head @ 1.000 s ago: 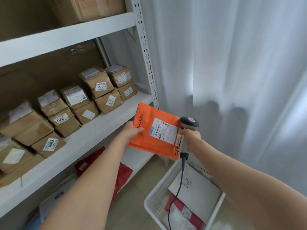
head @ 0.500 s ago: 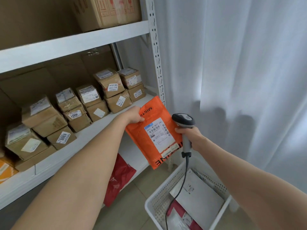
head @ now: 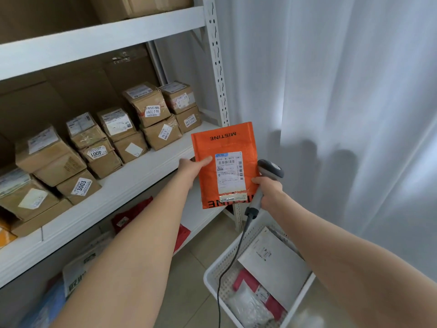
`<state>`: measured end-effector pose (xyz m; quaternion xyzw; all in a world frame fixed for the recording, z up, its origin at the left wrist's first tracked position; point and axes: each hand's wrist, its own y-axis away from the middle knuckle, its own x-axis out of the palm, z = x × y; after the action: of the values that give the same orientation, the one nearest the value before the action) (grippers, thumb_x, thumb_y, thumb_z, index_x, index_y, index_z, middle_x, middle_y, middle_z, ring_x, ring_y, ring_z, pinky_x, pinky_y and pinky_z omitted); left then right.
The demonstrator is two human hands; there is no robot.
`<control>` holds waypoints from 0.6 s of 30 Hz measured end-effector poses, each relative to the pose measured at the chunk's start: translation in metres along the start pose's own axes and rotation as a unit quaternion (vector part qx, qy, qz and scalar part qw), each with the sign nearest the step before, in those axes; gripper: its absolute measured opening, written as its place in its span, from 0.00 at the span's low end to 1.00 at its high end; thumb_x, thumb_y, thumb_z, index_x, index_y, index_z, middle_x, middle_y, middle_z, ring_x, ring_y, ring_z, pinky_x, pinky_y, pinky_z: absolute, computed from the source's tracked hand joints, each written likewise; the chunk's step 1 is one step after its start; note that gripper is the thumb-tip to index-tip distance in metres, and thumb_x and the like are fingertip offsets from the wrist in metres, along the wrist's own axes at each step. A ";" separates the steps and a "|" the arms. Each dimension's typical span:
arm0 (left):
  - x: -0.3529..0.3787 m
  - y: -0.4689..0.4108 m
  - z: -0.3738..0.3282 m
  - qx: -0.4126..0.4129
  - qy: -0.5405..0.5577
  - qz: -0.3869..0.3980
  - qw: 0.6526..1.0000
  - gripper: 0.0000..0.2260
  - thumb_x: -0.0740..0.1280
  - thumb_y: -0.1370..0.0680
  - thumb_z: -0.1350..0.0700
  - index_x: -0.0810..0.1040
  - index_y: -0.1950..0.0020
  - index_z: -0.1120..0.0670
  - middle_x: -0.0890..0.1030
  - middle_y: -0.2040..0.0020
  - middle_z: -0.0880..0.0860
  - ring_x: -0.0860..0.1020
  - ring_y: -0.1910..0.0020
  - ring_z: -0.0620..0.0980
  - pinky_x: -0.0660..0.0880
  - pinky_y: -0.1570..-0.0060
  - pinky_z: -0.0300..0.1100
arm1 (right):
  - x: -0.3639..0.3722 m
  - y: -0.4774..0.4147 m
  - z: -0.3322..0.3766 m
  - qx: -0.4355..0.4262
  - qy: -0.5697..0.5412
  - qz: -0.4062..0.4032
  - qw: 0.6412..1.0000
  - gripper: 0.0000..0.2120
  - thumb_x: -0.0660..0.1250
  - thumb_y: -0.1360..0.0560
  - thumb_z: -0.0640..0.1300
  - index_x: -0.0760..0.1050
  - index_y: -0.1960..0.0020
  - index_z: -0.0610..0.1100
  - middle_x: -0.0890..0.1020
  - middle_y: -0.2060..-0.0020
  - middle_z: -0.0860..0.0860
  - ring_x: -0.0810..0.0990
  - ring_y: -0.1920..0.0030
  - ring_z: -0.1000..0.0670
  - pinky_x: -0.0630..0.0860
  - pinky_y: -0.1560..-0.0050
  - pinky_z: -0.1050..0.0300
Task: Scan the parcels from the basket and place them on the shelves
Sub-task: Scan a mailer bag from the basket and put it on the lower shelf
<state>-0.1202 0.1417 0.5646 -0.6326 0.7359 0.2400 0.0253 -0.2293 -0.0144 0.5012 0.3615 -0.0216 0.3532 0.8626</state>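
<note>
White plastic basket on the floor holds at least three parcels. Above it, one orange parcel, pinched in the left hand, has swung upright with its label out. It sits beside the single scanner gripped by the right hand, seemingly ready to scan. Beyond, roughly a dozen brown boxes line the shelf.

The small print on the white paper label is too tiny to read. The white plastic basket runs off the bottom edge.
</note>
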 end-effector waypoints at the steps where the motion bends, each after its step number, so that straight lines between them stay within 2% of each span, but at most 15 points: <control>1: 0.002 0.004 0.010 -0.029 0.024 0.054 0.998 0.35 0.76 0.30 0.49 0.65 0.29 0.59 0.74 0.33 0.56 0.73 0.35 0.57 0.69 0.36 0.56 | -0.002 0.000 0.000 0.001 -0.008 -0.005 1.000 0.11 0.69 0.28 0.32 0.71 0.52 0.44 0.82 0.50 0.42 0.82 0.50 0.39 0.78 0.44 0.38; 3: 0.008 0.010 0.027 -0.066 0.034 0.136 0.988 0.30 0.76 0.32 0.51 0.72 0.33 0.57 0.80 0.41 0.54 0.79 0.44 0.54 0.75 0.43 0.54 | -0.005 0.000 0.002 0.000 -0.015 -0.009 1.000 0.11 0.68 0.28 0.33 0.70 0.52 0.44 0.82 0.51 0.43 0.83 0.51 0.40 0.78 0.44 0.38; 4: 0.013 0.012 0.032 -0.065 0.033 0.147 0.986 0.26 0.76 0.30 0.53 0.74 0.35 0.56 0.81 0.43 0.53 0.80 0.48 0.53 0.77 0.47 0.52 | -0.007 0.002 0.003 -0.005 -0.023 -0.010 1.000 0.10 0.68 0.27 0.32 0.70 0.53 0.44 0.82 0.52 0.43 0.83 0.51 0.40 0.78 0.44 0.39; 7: 0.024 0.015 0.039 -0.030 0.067 0.105 0.992 0.19 0.72 0.27 0.60 0.75 0.36 0.58 0.81 0.43 0.55 0.80 0.48 0.55 0.77 0.51 0.49 | -0.011 0.001 0.007 -0.026 -0.009 -0.018 0.999 0.09 0.67 0.27 0.32 0.71 0.56 0.43 0.81 0.57 0.44 0.82 0.53 0.41 0.79 0.46 0.41; 9: 0.028 0.014 0.038 -0.009 0.078 0.070 0.994 0.18 0.71 0.25 0.62 0.75 0.37 0.58 0.80 0.43 0.56 0.80 0.46 0.56 0.76 0.51 0.48 | -0.014 0.004 0.010 -0.049 0.020 -0.018 0.998 0.07 0.67 0.27 0.31 0.72 0.56 0.42 0.79 0.62 0.46 0.80 0.61 0.46 0.77 0.58 0.50; 11: 0.032 0.011 0.040 0.000 0.054 0.040 0.998 0.14 0.69 0.24 0.62 0.77 0.39 0.57 0.81 0.44 0.56 0.80 0.46 0.56 0.77 0.49 0.48 | -0.016 0.009 0.012 -0.078 0.058 -0.007 0.995 0.07 0.67 0.27 0.31 0.74 0.55 0.42 0.78 0.62 0.46 0.76 0.64 0.49 0.72 0.63 0.55; 15: 0.036 0.005 0.048 -0.004 0.035 -0.002 0.999 0.08 0.67 0.22 0.61 0.79 0.44 0.55 0.82 0.45 0.55 0.81 0.48 0.55 0.78 0.45 0.51 | -0.015 0.019 0.013 -0.073 0.076 0.072 0.992 0.06 0.66 0.27 0.31 0.73 0.55 0.39 0.79 0.65 0.42 0.75 0.73 0.49 0.72 0.72 0.60; 18: 0.038 0.001 0.050 -0.007 0.037 -0.012 0.999 0.08 0.66 0.22 0.62 0.80 0.45 0.55 0.82 0.46 0.55 0.81 0.49 0.55 0.78 0.45 0.52 | -0.015 0.025 0.012 -0.075 0.124 0.107 0.984 0.05 0.67 0.27 0.34 0.74 0.51 0.39 0.80 0.66 0.42 0.74 0.76 0.50 0.72 0.73 0.61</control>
<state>-0.1422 0.1262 0.5083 -0.6504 0.7267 0.2211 -0.0037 -0.2533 -0.0186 0.5208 0.2450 0.0206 0.4831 0.8403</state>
